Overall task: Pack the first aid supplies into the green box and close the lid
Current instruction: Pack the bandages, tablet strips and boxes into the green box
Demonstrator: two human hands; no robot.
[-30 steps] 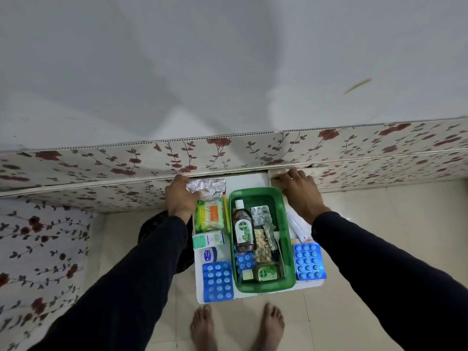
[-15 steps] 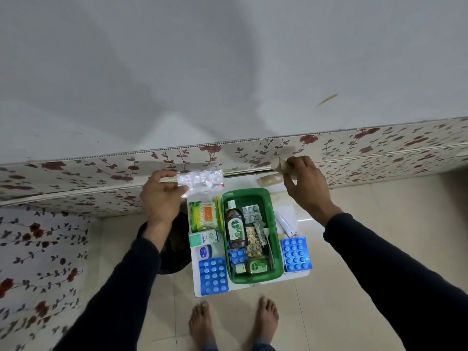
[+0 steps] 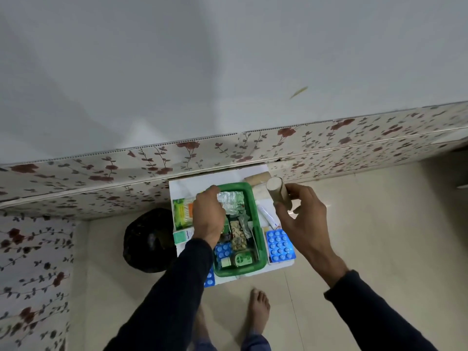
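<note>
The green box [image 3: 256,214] stands open on a small white table [image 3: 177,191], with blister strips, a blue pill sheet and small green packs inside. My left hand [image 3: 208,216] is over the box's far left part, shut on a silver blister pack [image 3: 231,200] that lies across the box's far end. My right hand [image 3: 300,219] hovers right of the box, shut on a beige bandage roll [image 3: 278,194] held upright. A second beige roll [image 3: 257,179] lies on the table behind the box.
Left of the box lie a green-orange packet [image 3: 182,213] and a teal-white carton [image 3: 182,236]. A blue pill sheet [image 3: 279,245] and a white tube [image 3: 266,216] lie to its right. A black bag [image 3: 148,240] sits on the floor, left. A floral panel [image 3: 101,173] runs behind. My bare feet [image 3: 258,310] stand below.
My left hand has brought the silver blister pack from behind the table down onto the box's far end. My right hand has lifted a bandage roll off the table and pulled it nearer.
</note>
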